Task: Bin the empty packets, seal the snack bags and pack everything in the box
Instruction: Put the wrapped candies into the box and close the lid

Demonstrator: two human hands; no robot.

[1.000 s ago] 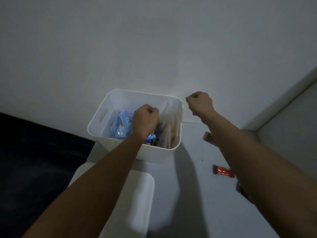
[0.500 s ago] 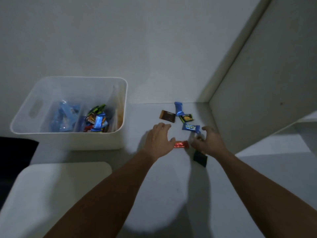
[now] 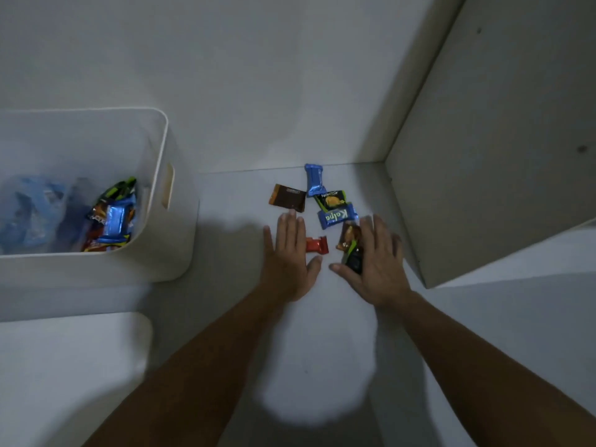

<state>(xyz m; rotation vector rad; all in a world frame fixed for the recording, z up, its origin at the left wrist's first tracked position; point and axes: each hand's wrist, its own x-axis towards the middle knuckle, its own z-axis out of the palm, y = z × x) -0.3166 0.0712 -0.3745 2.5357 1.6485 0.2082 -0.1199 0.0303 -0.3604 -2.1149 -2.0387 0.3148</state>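
Observation:
Several small snack packets lie on the white surface near the back corner: a brown square one (image 3: pixel 288 198), a blue one (image 3: pixel 314 180), a dark green one (image 3: pixel 332 200) and a blue "Kalpa" one (image 3: pixel 337 216). My left hand (image 3: pixel 287 256) lies flat with straight fingers, its thumb side touching a red packet (image 3: pixel 317 245). My right hand (image 3: pixel 379 262) rests with straight fingers over a dark packet (image 3: pixel 354 261), which shows between thumb and forefinger, and beside a brown-gold packet (image 3: pixel 347 235). The white box (image 3: pixel 166 130) stands at the left with several packets and a clear bag inside.
A white lid (image 3: pixel 64 366) lies at the lower left, in front of the box. A white cabinet panel (image 3: pixel 500 156) rises close on the right of the packets. The wall runs just behind them.
Both hands left the box and came down to the loose packets at the right. The right hand slid onto the dark packet; the left closed in on the red one. The view swung right.

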